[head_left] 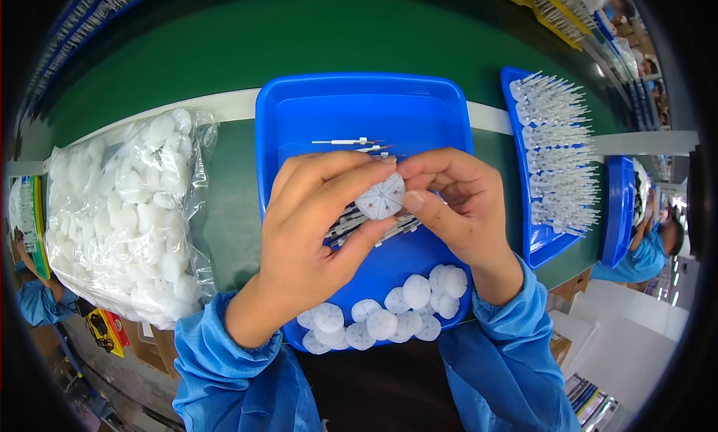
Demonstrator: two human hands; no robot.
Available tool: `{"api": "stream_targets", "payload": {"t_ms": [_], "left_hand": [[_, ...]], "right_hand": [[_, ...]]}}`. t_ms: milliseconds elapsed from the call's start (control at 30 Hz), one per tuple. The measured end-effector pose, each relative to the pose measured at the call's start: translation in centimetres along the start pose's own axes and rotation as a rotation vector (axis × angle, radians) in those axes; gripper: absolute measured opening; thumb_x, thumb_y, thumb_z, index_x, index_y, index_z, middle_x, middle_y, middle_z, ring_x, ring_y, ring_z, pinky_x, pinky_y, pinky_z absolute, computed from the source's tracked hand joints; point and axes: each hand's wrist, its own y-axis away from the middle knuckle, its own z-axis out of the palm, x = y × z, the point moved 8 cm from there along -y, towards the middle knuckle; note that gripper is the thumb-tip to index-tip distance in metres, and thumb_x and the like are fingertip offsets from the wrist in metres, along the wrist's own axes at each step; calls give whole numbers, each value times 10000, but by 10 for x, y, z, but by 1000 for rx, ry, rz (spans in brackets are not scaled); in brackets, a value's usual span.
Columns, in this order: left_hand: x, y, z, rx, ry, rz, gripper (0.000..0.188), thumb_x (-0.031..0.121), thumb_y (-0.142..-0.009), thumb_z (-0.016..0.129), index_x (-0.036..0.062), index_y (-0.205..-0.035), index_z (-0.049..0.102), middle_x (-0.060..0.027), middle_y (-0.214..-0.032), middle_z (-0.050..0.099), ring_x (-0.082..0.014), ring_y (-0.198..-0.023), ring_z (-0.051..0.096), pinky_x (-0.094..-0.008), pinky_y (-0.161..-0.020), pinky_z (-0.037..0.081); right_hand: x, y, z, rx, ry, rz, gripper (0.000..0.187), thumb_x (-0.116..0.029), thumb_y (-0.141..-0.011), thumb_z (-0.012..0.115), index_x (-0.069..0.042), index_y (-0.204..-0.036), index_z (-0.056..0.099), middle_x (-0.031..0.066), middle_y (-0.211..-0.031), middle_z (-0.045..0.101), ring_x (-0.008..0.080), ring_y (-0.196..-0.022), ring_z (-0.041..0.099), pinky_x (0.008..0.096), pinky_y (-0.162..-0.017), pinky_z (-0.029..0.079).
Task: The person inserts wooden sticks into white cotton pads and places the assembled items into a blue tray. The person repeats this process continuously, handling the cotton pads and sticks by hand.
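Observation:
Pinched by the fingers and thumb of my left hand (299, 219) is a white round plastic disc (381, 198) with radial ribs, its ribbed face up. My right hand (464, 207) is closed at the disc's right edge, its thumb by the rim; what its fingertips hold is mostly hidden. Both hands are over a blue tray (359, 110). Thin white rod-like parts (344, 142) with fine tips lie in the tray, partly covered by my hands. Several loose white discs (381, 324) are heaped along the tray's near side.
On the left lies a clear plastic bag (123, 215) full of white discs. A second blue tray (553, 245) at right holds rows of discs with rods attached. Racks of similar parts (561, 20) stand at the far edge. Co-workers in blue sleeves (639, 260) appear at both sides.

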Motion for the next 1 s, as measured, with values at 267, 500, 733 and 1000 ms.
{"api": "stream_targets", "payload": {"t_ms": [267, 500, 733, 1000], "left_hand": [[9, 1, 1, 108, -143, 104, 540, 67, -683, 924, 105, -1207, 799, -46, -1171, 741, -285, -1030, 679, -404, -871, 545], [8, 2, -1, 110, -126, 101, 548, 59, -675, 925, 103, -1207, 799, -49, -1181, 743, -291, -1020, 675, -404, -859, 549], [9, 2, 0, 114, -118, 116, 539, 64, -675, 928, 86, -1196, 790, -57, -1180, 743, -300, -1026, 678, -409, -863, 550], [10, 4, 1, 94, -88, 105, 503, 37, -722, 907, 51, -1210, 788, -107, -1225, 737, -316, -1073, 679, -423, -925, 547]], "right_hand": [[-1, 0, 5, -3, 131, -51, 290, -10, -962, 800, 20, -1230, 695, 48, -1045, 757, 113, -980, 720, 289, -910, 589], [4, 2, 10, -79, -149, 29, 286, 21, -1022, 699, 12, -1295, 617, 64, -1130, 723, 130, -1035, 714, 316, -956, 585], [9, 3, 12, -103, -222, 12, 305, 27, -1023, 696, 12, -1312, 600, 74, -1165, 714, 143, -1081, 708, 318, -973, 580], [10, 3, 9, -127, -181, 5, 312, 37, -1015, 699, 0, -1310, 604, 65, -1177, 705, 135, -1087, 699, 308, -980, 571]]}}
